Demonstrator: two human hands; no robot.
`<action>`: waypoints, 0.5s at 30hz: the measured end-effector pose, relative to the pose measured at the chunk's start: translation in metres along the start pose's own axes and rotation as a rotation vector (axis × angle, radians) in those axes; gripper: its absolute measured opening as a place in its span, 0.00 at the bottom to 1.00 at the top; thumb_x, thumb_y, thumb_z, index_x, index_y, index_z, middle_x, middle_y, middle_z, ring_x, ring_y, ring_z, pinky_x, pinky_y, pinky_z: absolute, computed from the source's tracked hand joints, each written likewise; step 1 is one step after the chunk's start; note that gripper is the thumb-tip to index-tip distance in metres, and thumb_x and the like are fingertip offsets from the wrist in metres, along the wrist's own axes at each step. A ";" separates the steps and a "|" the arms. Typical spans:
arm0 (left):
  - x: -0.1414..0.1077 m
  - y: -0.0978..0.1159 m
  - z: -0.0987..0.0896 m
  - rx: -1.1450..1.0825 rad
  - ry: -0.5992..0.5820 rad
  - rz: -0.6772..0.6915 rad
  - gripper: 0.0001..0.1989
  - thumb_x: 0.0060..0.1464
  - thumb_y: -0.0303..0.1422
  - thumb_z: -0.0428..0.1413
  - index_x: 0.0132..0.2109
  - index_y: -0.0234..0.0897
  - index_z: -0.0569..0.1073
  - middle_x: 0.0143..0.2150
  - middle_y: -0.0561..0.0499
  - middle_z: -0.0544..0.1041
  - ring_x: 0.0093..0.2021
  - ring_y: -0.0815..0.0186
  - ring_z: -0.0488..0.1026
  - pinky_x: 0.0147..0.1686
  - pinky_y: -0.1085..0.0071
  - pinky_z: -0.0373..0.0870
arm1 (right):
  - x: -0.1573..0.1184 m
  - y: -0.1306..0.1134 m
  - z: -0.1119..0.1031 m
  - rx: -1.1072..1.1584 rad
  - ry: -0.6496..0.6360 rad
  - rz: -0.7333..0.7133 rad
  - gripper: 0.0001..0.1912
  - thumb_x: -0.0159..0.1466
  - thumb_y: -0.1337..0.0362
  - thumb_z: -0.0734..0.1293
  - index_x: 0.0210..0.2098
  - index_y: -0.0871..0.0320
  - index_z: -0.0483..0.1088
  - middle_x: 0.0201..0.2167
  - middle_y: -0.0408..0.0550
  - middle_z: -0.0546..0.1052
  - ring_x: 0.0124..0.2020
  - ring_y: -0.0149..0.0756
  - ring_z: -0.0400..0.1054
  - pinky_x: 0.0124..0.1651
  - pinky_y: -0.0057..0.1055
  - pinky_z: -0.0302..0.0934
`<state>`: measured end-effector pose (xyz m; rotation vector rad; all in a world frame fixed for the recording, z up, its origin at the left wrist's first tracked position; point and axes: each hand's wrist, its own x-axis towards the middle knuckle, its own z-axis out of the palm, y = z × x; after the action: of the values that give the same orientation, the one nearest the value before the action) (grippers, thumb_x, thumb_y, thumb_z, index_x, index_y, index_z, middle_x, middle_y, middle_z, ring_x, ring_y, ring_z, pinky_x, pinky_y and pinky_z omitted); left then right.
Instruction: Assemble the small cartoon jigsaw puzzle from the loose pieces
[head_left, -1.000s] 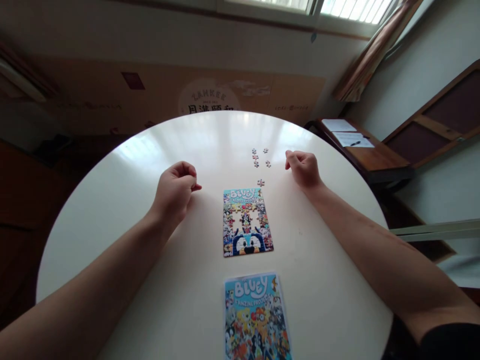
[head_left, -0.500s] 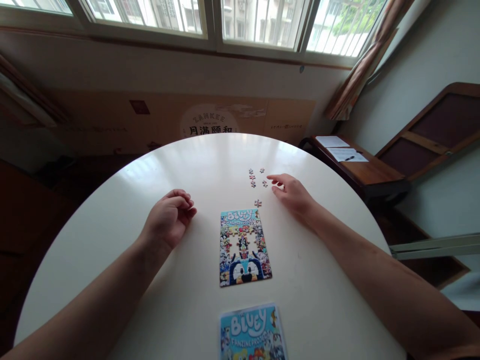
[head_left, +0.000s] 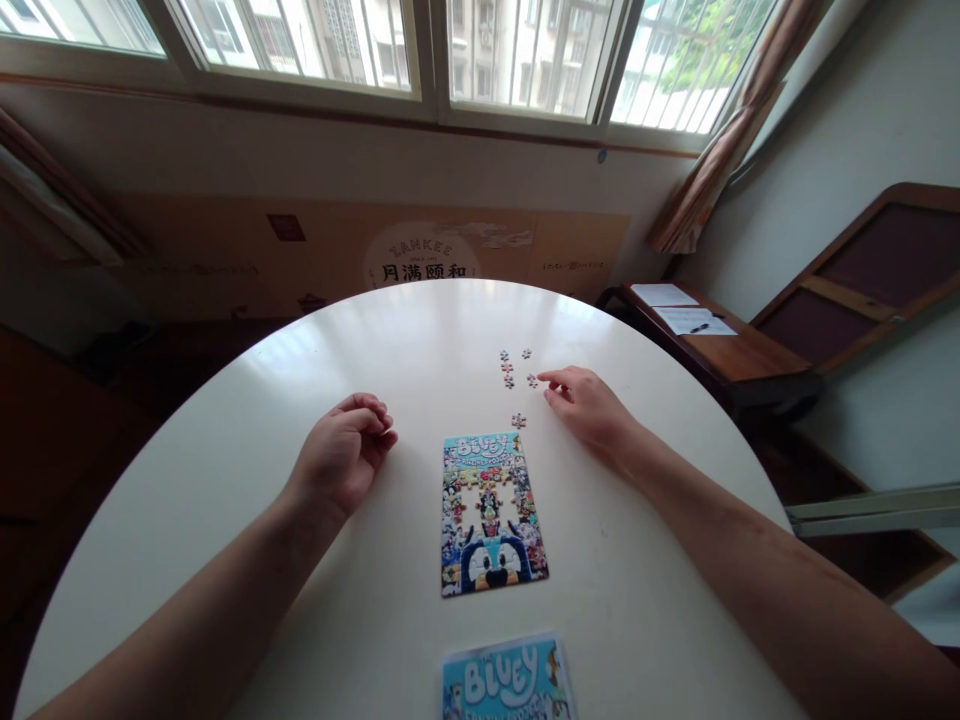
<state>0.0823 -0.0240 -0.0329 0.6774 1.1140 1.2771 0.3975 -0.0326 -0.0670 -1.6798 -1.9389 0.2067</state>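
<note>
A jigsaw puzzle point(head_left: 496, 565) with a blue cartoon dog at its near end lies on the table, with gaps in its middle. Beyond its top edge sits a single loose puzzle piece point(head_left: 519, 421). Farther back are several more, including a puzzle piece point(head_left: 532, 380) right by the fingertips of my right hand point(head_left: 589, 405). That hand has its index finger stretched out and holds nothing. To the left of the puzzle, my left hand point(head_left: 345, 450) rests on its side on the table, fingers loosely curled, with nothing visible in them.
The round white table point(head_left: 187, 520) carries a matching picture sheet point(head_left: 502, 685) at the near edge, cut off by the frame. A wooden side table point(head_left: 750, 345) with papers point(head_left: 694, 320) and a pen stands at the right. Windows point(head_left: 525, 55) line the far wall.
My right hand has come slightly closer to the nearest loose piece on its left, its index finger now lower. My left hand keeps its pose. The whole view has shifted a little.
</note>
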 end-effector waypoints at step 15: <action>-0.002 0.000 0.002 0.000 0.024 0.019 0.09 0.24 0.19 0.54 0.19 0.36 0.69 0.24 0.53 0.66 0.27 0.70 0.63 0.20 0.79 0.64 | 0.002 -0.007 0.016 -0.188 -0.121 0.023 0.27 0.73 0.54 0.57 0.69 0.51 0.60 0.71 0.55 0.60 0.74 0.56 0.45 0.71 0.62 0.43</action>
<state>0.0849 -0.0257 -0.0318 0.6756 1.1289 1.3044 0.3834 -0.0283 -0.0763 -1.8485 -2.0838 0.1412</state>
